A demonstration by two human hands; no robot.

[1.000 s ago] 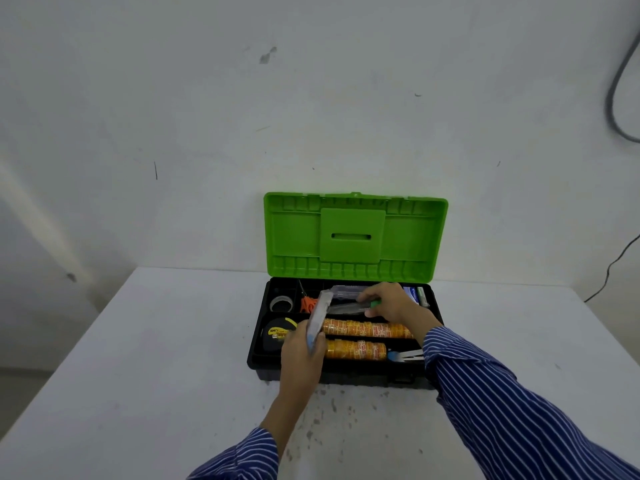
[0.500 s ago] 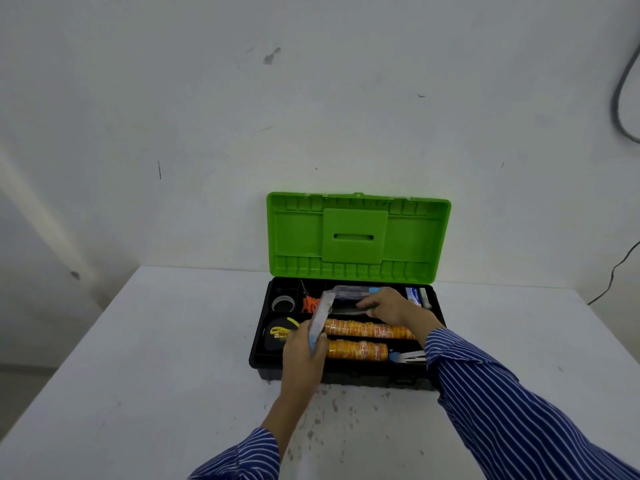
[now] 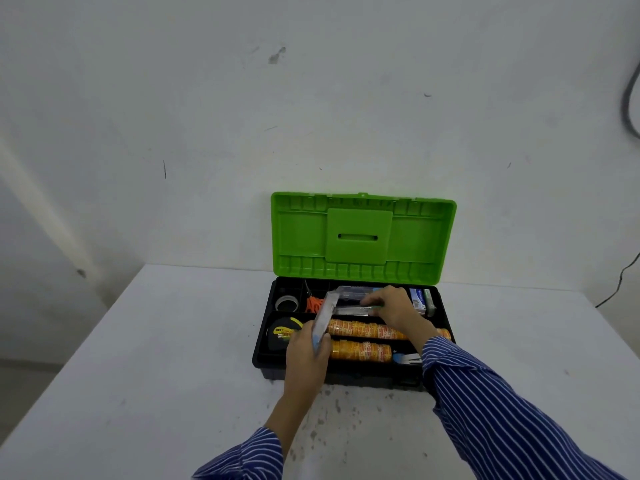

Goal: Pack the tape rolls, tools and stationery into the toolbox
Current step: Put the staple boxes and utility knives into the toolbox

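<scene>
Toolbox (image 3: 346,375), black-bodied, is seen from the head view standing on a white table (image 3: 138,358), with its green lid (image 3: 362,237) raised upright against the wall. Two sleeves of orange tape rolls (image 3: 363,330) are laid lengthwise in the near half of the tray, one behind the other. A yellow-and-black tape measure (image 3: 282,332) is lodged in the near left compartment, a dark tape roll (image 3: 286,302) in the far left one, and orange-handled scissors (image 3: 313,303) just right of it. A small blue-and-white box (image 3: 417,297) is set at the far right end.

A flat grey, blister-type pack (image 3: 323,323) is gripped by the left hand (image 3: 306,355), fingers and thumb curled round its near end, and is held tilted above the tray's left part. A long silvery tool (image 3: 353,310) with a green end is pinched by the right hand (image 3: 394,308) over the far compartment; what kind of tool it is cannot be told. A clear plastic case (image 3: 349,292) is seen just behind it. Both forearms are covered by blue striped sleeves (image 3: 502,410).
</scene>
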